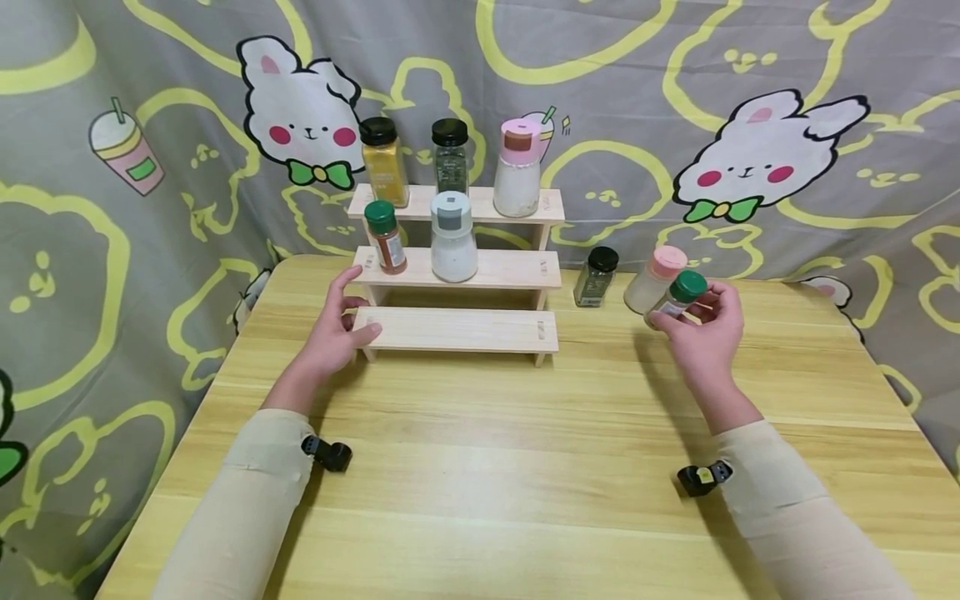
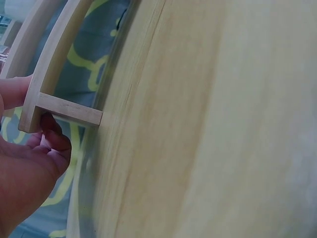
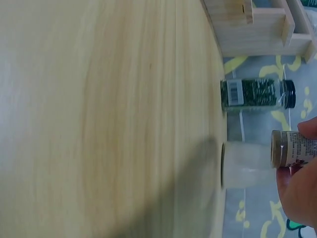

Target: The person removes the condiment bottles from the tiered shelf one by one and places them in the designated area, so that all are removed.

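Note:
My left hand (image 1: 331, 327) grips the left end of a three-step wooden rack (image 1: 457, 329), thumb over the lowest board and fingers curled beneath it, as the left wrist view shows. In my right hand (image 1: 707, 327) a small spice jar with a green cap (image 1: 687, 287) is pinched between thumb and fingers. The right wrist view shows this jar's base (image 3: 280, 148) raised off the table. Just behind it stands a pink-capped shaker (image 1: 651, 277), partly hidden by the jar. Left of that shaker is a black-capped jar of green herbs (image 1: 596, 277).
On the top step are a yellow spice jar (image 1: 386, 171), a black-capped herb jar (image 1: 450, 162) and a pink-topped shaker (image 1: 517, 179). The middle step bears a green-capped red spice jar (image 1: 387, 246) and a white-topped shaker (image 1: 453, 246). A patterned curtain (image 1: 600, 50) hangs behind the wooden table (image 1: 480, 483).

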Available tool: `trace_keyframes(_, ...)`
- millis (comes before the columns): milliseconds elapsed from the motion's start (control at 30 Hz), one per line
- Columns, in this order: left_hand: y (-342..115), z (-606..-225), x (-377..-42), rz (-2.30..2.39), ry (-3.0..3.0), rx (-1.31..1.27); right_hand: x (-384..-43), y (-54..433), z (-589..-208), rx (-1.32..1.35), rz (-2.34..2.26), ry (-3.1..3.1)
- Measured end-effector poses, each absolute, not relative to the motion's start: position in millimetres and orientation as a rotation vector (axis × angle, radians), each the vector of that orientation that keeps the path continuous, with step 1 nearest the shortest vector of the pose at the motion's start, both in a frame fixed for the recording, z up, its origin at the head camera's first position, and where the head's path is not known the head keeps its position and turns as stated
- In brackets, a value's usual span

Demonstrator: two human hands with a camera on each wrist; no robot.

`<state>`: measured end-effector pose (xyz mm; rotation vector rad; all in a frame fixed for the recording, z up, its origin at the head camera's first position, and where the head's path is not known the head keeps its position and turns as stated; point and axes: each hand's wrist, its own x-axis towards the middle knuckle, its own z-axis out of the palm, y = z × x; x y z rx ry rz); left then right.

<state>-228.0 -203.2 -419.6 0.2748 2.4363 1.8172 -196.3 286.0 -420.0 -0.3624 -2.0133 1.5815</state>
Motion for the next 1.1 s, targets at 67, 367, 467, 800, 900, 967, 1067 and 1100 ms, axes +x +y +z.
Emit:
trace_keyframes(67, -206.0, -426.8, -232.6, 1.813, 2.448, 0.276, -196.8, 290.2, -420.7, -0.390, 1.598, -2.007)
trace_keyframes(367, -204.6, -424.7, -230.4, 1.817, 2.449, 0.282, -200.6, 308.2, -424.9, -0.517, 1.599, -2.010)
trace_keyframes(467, -200.7, -413.1, -223.4, 1.823, 2.441, 0.299, -201.7, 313.1, -426.6, -0.538, 1.567, -2.030)
trace_keyframes(800, -207.9, -432.6, -234.8, 1.827, 2.448, 0.293, -205.0, 328.3, -431.8, -0.609, 1.537, -2.060)
trace_keyframes(900, -210.7, -441.0, -239.6, 1.817, 2.468, 0.281, -206.1, 332.0, -433.8, -0.629, 1.557, -2.044)
trace_keyframes(967, -211.0, -442.2, -240.0, 1.817, 2.475, 0.283, -207.3, 334.3, -434.6, -0.636, 1.571, -2.029)
trace_keyframes(1067, -211.0, -442.5, -239.8, 1.823, 2.480, 0.293, -208.9, 337.5, -434.6, -0.656, 1.579, -2.024)
trace_keyframes(1100, -210.9, -442.6, -239.6, 1.828, 2.478, 0.298, -209.5, 338.7, -434.5, -0.662, 1.578, -2.027)
